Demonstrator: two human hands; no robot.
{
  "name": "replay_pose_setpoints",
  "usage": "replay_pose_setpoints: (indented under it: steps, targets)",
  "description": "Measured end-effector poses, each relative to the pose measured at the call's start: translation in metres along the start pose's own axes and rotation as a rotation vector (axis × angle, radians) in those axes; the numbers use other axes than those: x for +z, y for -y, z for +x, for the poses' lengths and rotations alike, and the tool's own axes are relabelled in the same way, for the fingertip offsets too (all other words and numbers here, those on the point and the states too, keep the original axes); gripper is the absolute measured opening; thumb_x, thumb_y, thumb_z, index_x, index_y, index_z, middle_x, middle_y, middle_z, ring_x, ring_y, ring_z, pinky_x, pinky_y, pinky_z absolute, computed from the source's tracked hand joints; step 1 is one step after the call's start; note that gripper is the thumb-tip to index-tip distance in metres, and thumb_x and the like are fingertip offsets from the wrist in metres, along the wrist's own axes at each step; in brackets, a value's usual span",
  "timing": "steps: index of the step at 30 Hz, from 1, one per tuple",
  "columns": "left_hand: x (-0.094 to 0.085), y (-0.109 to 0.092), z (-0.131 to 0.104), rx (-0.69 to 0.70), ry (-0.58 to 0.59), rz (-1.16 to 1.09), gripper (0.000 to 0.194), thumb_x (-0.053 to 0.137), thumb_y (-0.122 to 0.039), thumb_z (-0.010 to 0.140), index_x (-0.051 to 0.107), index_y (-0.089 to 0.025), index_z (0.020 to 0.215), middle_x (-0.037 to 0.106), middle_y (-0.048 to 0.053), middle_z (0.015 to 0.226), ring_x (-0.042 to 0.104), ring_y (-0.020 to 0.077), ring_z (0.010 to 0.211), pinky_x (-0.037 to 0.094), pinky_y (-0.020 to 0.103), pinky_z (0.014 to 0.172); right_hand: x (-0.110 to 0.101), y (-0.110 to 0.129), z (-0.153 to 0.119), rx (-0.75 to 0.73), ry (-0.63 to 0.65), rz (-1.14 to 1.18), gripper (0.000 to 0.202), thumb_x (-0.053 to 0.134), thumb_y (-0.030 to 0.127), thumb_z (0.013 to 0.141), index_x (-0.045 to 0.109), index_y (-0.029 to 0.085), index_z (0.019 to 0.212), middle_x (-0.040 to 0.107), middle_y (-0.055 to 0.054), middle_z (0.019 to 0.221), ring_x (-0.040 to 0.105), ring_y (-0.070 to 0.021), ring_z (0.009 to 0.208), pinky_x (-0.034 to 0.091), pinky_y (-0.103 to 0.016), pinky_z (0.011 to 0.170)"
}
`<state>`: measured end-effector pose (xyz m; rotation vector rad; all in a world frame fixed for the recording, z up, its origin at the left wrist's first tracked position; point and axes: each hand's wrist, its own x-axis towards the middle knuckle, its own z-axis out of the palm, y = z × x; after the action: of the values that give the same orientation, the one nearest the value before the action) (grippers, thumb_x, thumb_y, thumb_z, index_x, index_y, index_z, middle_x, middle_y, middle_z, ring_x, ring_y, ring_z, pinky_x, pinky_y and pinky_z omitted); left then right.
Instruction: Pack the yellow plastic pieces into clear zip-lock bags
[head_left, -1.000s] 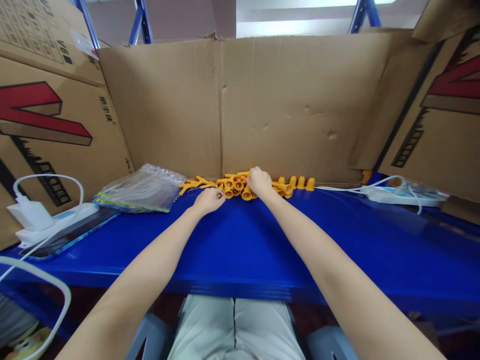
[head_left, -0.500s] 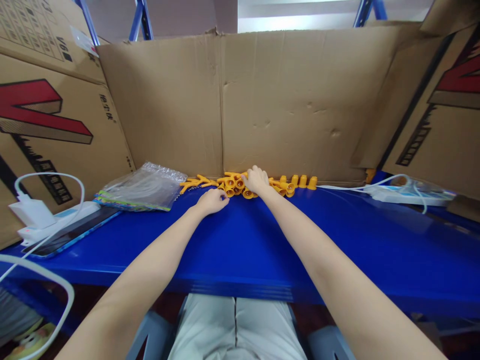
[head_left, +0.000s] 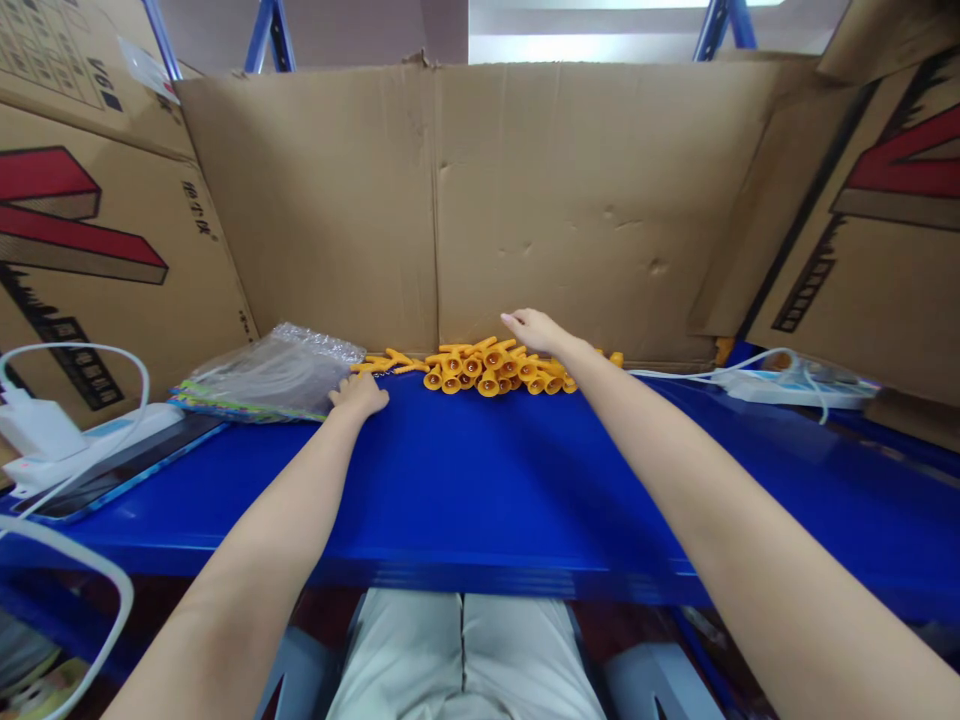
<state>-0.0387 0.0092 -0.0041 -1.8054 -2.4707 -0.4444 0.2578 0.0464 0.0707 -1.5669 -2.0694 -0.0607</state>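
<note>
Small yellow trumpet-shaped pieces (head_left: 487, 384) lie piled against the cardboard, their flared round mouths facing me. To their left are thin yellow branched pieces (head_left: 391, 361) with something small and dark beside them. My left hand (head_left: 360, 394) is open, fingers spread, at the right edge of a clear plastic bag (head_left: 281, 370) and just in front of the branched pieces; whether it touches the bag I cannot tell. Above the right part of the pile hovers my right hand (head_left: 537, 330), open, with nothing seen in it. My right forearm partly covers a yellow cup-like piece (head_left: 616, 359).
Cardboard panels (head_left: 570, 200) wall in the back and sides of the blue table (head_left: 465, 490). On the left lie a phone (head_left: 127, 465) and a power strip with a white charger (head_left: 37, 425). Another power strip (head_left: 780, 385) with white cables is at the right.
My left hand has moved left from the pile to beside the plastic bag. My right hand has lifted off the pile. The trumpet-shaped pieces now show more fully. The view has shifted slightly.
</note>
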Motion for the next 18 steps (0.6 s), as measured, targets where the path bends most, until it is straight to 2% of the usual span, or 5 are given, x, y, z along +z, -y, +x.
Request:
replay_pose_setpoints:
  steps: [2, 5, 10, 14, 18]
  targets:
    - [0.004, 0.005, 0.005, -0.009, 0.040, 0.012, 0.052, 0.047, -0.040, 0.079, 0.051, -0.016, 0.125, 0.046, 0.021, 0.135, 0.039, 0.0376, 0.126, 0.034, 0.052, 0.095, -0.014, -0.022, 0.000, 0.055, -0.033, -0.041, 0.042, 0.036, 0.039, 0.094, 0.066, 0.012, 0.102, 0.066, -0.015, 0.110, 0.061, -0.0240, 0.100, 0.044, -0.033, 0.085]
    - [0.009, 0.008, 0.010, -0.005, 0.017, 0.029, 0.047, 0.046, -0.037, 0.079, 0.054, -0.018, 0.122, 0.049, 0.020, 0.132, 0.040, 0.0372, 0.125, 0.033, 0.053, 0.095, -0.024, -0.060, -0.005, 0.184, -0.060, -0.062, 0.034, 0.044, 0.032, 0.091, 0.068, 0.011, 0.101, 0.068, -0.015, 0.106, 0.062, -0.0231, 0.098, 0.045, -0.030, 0.083]
    - [0.011, 0.008, 0.010, 0.007, -0.061, 0.042, 0.039, 0.054, -0.025, 0.073, 0.061, -0.021, 0.111, 0.052, 0.017, 0.128, 0.041, 0.0354, 0.122, 0.034, 0.051, 0.094, -0.009, -0.113, -0.021, 0.371, -0.081, -0.007, 0.029, 0.052, 0.019, 0.083, 0.068, 0.010, 0.105, 0.067, -0.014, 0.110, 0.063, -0.0207, 0.098, 0.046, -0.026, 0.082]
    - [0.009, 0.007, 0.013, 0.007, -0.135, -0.094, 0.034, 0.058, -0.021, 0.068, 0.067, -0.023, 0.100, 0.058, 0.015, 0.121, 0.044, 0.0368, 0.119, 0.036, 0.052, 0.093, 0.014, -0.130, -0.028, 0.418, -0.037, 0.022, 0.035, 0.052, 0.014, 0.081, 0.065, 0.009, 0.113, 0.065, -0.014, 0.115, 0.063, -0.0185, 0.100, 0.046, -0.025, 0.085]
    - [0.006, 0.005, 0.021, -0.056, -0.121, -0.414, 0.031, 0.060, -0.022, 0.066, 0.067, -0.022, 0.097, 0.064, 0.013, 0.111, 0.054, 0.0362, 0.109, 0.043, 0.049, 0.084, 0.030, -0.135, -0.025, 0.427, -0.023, 0.044, 0.035, 0.051, 0.014, 0.082, 0.065, 0.010, 0.114, 0.063, -0.014, 0.120, 0.060, -0.0179, 0.107, 0.042, -0.026, 0.093]
